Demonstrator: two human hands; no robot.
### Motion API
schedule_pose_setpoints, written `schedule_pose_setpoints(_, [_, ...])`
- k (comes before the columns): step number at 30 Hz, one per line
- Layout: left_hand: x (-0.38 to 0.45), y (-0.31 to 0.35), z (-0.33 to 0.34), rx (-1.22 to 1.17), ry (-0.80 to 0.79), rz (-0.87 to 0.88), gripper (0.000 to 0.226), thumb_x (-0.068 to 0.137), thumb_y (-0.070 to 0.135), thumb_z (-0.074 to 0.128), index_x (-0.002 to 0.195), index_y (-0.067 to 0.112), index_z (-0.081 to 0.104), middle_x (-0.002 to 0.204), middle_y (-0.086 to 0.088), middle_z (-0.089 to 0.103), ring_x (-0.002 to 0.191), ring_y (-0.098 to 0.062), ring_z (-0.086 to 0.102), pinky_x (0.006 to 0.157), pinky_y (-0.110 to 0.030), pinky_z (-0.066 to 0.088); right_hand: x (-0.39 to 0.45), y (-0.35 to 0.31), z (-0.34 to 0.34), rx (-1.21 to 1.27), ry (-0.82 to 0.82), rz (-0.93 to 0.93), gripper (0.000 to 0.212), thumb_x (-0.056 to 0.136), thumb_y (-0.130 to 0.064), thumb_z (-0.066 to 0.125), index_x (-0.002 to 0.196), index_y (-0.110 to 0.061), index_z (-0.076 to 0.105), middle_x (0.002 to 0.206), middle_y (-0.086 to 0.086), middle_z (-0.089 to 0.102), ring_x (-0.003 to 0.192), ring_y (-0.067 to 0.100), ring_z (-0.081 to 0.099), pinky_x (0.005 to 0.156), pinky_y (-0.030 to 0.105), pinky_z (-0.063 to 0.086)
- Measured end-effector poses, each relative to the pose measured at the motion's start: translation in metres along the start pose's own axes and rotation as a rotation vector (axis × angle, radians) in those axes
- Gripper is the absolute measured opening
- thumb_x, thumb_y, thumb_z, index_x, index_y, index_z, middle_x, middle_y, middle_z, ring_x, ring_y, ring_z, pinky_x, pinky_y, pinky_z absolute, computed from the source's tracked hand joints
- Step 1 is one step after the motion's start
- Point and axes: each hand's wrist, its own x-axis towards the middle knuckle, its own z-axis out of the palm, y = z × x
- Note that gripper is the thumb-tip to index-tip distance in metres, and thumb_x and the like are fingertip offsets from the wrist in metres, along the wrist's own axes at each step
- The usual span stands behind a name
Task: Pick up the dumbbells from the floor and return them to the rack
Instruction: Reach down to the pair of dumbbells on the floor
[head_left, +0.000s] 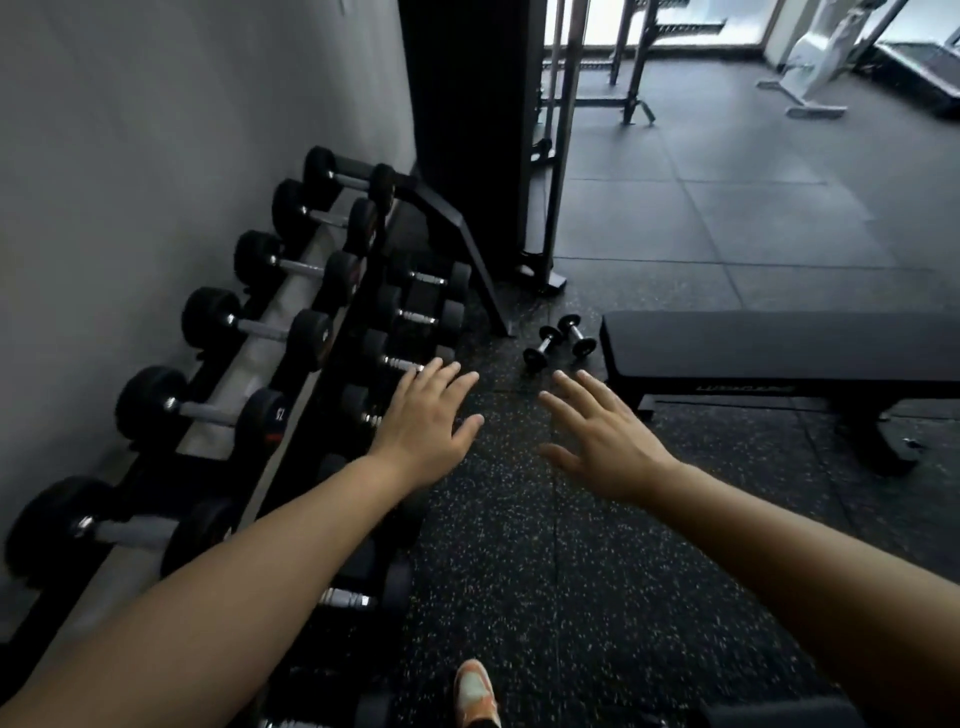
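Two small black dumbbells with metal handles lie side by side on the speckled floor, one (542, 346) on the left and the other (575, 334) on the right, just left of the bench. Along the left wall runs the black dumbbell rack (332, 332), its upper and lower rows filled with several black dumbbells. My left hand (425, 415) hovers palm down with fingers spread beside the rack's lower row. Palm down and fingers apart too, my right hand (605, 436) is above the floor, short of the two dumbbells. Both hands hold nothing.
A flat black bench (779, 353) stands on the right, close to the floor dumbbells. A black cable machine column (467, 130) rises behind the rack. A white exercise machine (810, 57) sits far right. My orange shoe (475, 693) shows at the bottom.
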Motion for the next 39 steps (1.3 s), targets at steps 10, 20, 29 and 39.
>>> schedule_pose_setpoints(10, [0.175,-0.054,0.055,-0.070,-0.201,0.032,0.063,0.098,0.050,0.042,0.153,0.023,0.029,0.160,-0.004,0.031,0.147,-0.020,0.023,0.120,-0.042,0.010,0.105,0.111,0.018,0.018,-0.044,0.248,0.071,0.094,-0.059,0.043,0.152,-0.022,0.027,0.161,0.009,0.026,0.148,0.030,0.014,0.119,0.045,0.011])
schedule_pose_setpoints(20, [0.377,-0.089,0.121,-0.072,-0.279,-0.053,0.063,0.098,0.048,0.041,0.153,0.021,0.027,0.160,-0.008,0.030,0.147,-0.022,0.022,0.120,-0.045,0.012,0.256,0.263,0.049,0.068,-0.103,0.283,0.070,0.093,-0.055,0.048,0.151,-0.020,0.031,0.159,0.012,0.029,0.147,0.032,0.019,0.119,0.046,0.015])
schedule_pose_setpoints(29, [0.551,-0.119,0.167,-0.069,-0.316,-0.113,0.062,0.098,0.050,0.038,0.153,0.022,0.028,0.162,-0.008,0.024,0.149,-0.024,0.014,0.121,-0.045,0.007,0.395,0.382,0.058,0.121,-0.205,0.247,0.070,0.094,-0.056,0.044,0.152,-0.019,0.030,0.161,0.010,0.026,0.148,0.031,0.015,0.120,0.046,0.013])
schedule_pose_setpoints(39, [0.748,-0.189,0.291,-0.068,-0.430,-0.066,0.067,0.095,0.054,0.034,0.153,0.023,0.028,0.164,-0.005,0.019,0.151,-0.022,0.001,0.120,-0.045,-0.004,0.558,0.511,0.134,0.124,-0.329,0.364,0.081,0.091,-0.070,0.028,0.154,-0.020,0.023,0.163,0.008,0.019,0.150,0.029,0.009,0.121,0.047,0.008])
